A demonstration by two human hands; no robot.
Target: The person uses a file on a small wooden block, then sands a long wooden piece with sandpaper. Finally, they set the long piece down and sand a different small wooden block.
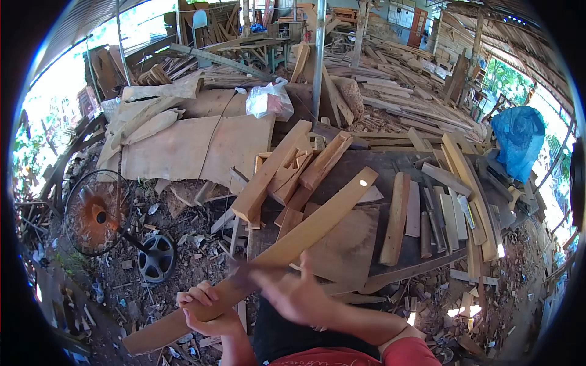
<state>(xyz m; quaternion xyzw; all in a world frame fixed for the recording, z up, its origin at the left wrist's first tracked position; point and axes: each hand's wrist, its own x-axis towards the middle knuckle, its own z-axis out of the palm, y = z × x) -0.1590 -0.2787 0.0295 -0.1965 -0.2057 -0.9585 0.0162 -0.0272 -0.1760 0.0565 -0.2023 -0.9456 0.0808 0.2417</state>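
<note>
A long wooden plank (305,236) slopes across in front of me, its far end over the workbench and its near end at the lower left. My left hand (204,308) is wrapped around the lower part of it, fingertips over the top edge. Blurred by motion, my right hand (296,293) lies over the plank's middle with the thumb raised. Under its fingers, against the plank's face, is a dark brown flat piece (251,272), too smeared to name.
The workbench (390,160) bears several wood pieces, chisel-like tools (434,222) and a thick beam (271,171). At left stands a pedestal fan (101,216). A plastic bag (268,99) rests on wide boards (177,146). Blue plastic sheeting (519,140) hangs right. Scraps litter the ground.
</note>
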